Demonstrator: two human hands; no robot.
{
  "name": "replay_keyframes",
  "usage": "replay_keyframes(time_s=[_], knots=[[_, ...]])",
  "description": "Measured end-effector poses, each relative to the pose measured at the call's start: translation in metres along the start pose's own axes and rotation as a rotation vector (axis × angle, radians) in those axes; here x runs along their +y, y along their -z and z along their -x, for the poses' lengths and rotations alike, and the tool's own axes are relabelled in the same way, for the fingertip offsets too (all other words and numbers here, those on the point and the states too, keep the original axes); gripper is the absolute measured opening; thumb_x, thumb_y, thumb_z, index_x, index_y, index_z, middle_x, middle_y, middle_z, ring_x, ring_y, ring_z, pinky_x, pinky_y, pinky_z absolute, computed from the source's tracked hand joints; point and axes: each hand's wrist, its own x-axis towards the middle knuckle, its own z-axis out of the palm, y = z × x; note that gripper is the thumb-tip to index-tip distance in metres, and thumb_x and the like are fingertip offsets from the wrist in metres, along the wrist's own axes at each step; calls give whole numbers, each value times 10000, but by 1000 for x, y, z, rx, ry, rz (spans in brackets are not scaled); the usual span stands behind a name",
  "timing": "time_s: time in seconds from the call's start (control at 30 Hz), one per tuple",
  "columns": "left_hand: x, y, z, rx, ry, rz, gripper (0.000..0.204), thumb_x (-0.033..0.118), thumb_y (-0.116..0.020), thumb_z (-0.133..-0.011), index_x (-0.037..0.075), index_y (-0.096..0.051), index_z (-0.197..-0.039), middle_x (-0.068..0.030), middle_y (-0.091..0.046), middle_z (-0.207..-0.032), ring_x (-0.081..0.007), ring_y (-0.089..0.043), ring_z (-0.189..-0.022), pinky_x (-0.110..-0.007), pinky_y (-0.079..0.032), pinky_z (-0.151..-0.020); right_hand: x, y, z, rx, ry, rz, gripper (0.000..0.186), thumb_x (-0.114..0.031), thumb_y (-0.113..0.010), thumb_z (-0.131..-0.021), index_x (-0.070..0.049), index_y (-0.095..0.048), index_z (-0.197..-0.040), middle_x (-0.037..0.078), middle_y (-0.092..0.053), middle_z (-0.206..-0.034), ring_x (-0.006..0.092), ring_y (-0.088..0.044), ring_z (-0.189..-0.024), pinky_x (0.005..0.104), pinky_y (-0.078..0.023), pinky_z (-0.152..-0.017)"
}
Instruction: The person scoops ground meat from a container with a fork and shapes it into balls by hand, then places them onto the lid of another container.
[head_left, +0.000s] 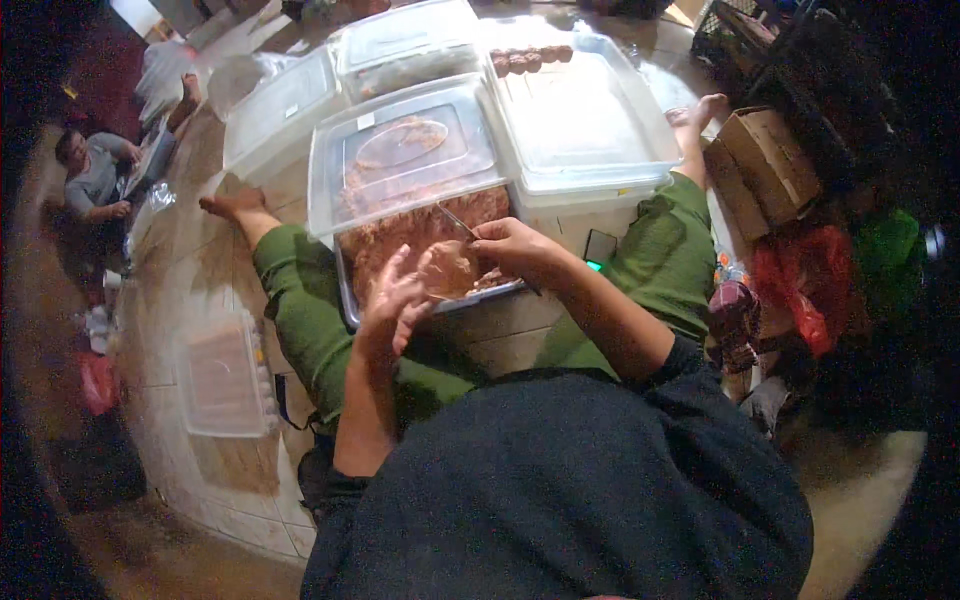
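Note:
Between my legs stands a clear plastic bin [352, 308] filled with a moist, reddish-brown crumbly mass [375, 245]. A translucent lid [330, 165] covers its far part and leaves the near part uncovered. My right hand [512, 248] is closed on a thin metal tool [455, 219], whose tip points up and left over the mass; its exact kind is unclear. My left hand [393, 303] is held over the bin's near left part, fingers spread, with nothing visible in it. A smoother rounded lump [450, 270] of the brown stuff lies between my hands.
Behind it stand a tub [650, 150] with a row of brown rolls [532, 60] and more lidded bins [405, 45]. A dark phone-like device [600, 246] lies by my right thigh. Cardboard boxes [765, 165] stand at right. A lidded container [222, 375] and another person [100, 175] are at left.

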Motion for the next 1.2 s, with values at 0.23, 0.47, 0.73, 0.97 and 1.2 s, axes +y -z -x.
replay_keyframes(time_s=[0.23, 0.47, 0.73, 0.97, 1.2], knots=[[30, -31, -4, 29, -671, -242, 841, 47, -702, -704, 55, -197, -1376, -189, -490, -1207, -263, -526, -1077, -347, -475, -882, -59, -30, 29, -121, 70, -493, 235, -223, -527, -893, -34, -577, -1024, 42, -625, -876, 56, -569, -685, 169, -419, -506], [34, -44, -16, 120, -796, -58, 1015, 95, -780, -645, 94, -95, -1394, -189, -538, -1134, -252, -549, -1044, -355, -488, -863, -18, -37, 36, -187, 141, -737, 427, -317, -430, -922, -40, -434, -1247, -18, -533, -794, 58, -450, -606, 188, -344, -481], [31, -46, -11, 6, -661, -96, 791, 84, -734, -698, 32, -273, -1339, -167, -593, -1063, -202, -566, -999, -307, -487, -818, 1, -80, 19, 233, 787, 55, 318, -123, -500, -877, -76, -454, -1188, 96, -601, -800, 247, -592, -679, 338, -476, -588], [30, -39, -5, 339, -898, -423, 797, 187, -816, -614, 27, -382, -1263, -98, -584, -968, -176, -581, -861, -300, -471, -788, -7, -55, 31, 322, 710, 439, 148, -84, -443, -907, -19, -458, -1040, 122, -519, -676, 146, -522, -569, 295, -436, -515], [8, -39, -21, 334, -909, -366, 770, 176, -805, -639, 25, -360, -1249, -76, -504, -1018, -142, -534, -835, -290, -476, -741, -9, -83, 34, 230, 745, 581, 176, -80, -457, -884, 5, -451, -1038, 141, -547, -739, 244, -570, -621, 305, -443, -558]])
